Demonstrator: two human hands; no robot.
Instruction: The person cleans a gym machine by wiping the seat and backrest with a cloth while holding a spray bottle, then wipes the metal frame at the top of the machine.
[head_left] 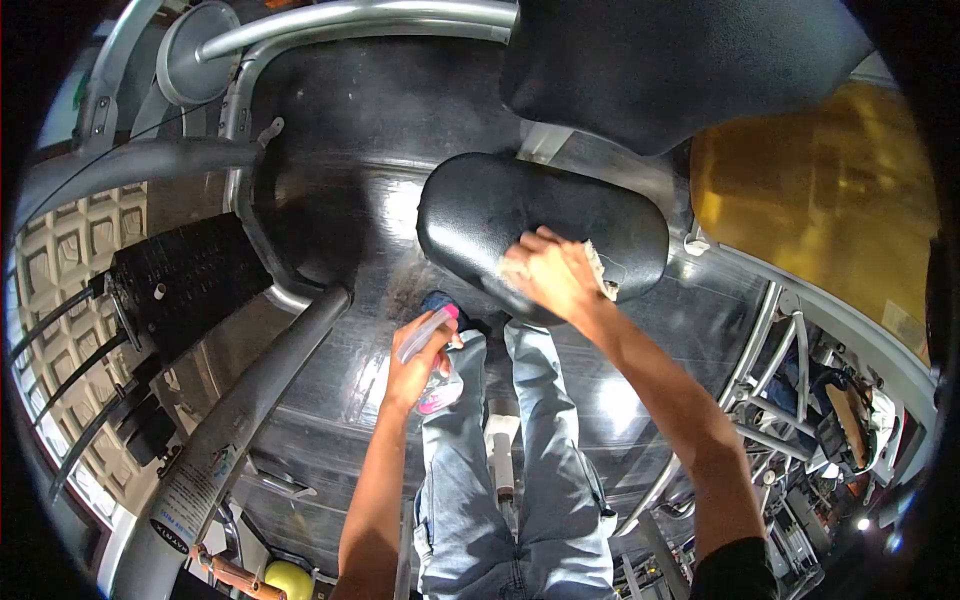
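My right hand (pixel 560 270) is closed on a pale cloth (pixel 597 265) and presses it against the near side of a black padded seat (pixel 500 200). Part of the cloth sticks out beside the wrist; the rest is hidden under the fingers. Lower and to the left, my left hand (pixel 415 360) is wrapped round a clear spray bottle with pink parts (pixel 438 390), held in front of my left leg. The hand covers much of the bottle. A larger black pad (pixel 670 60) stands just beyond the seat.
Silver tube frames (pixel 350 15) of gym equipment run along the back and left. A black weight stack (pixel 190 290) is at the left. An amber panel (pixel 820 210) stands on the right. Assorted items (pixel 850 420) lie at the lower right. The floor (pixel 320 380) is dark and shiny.
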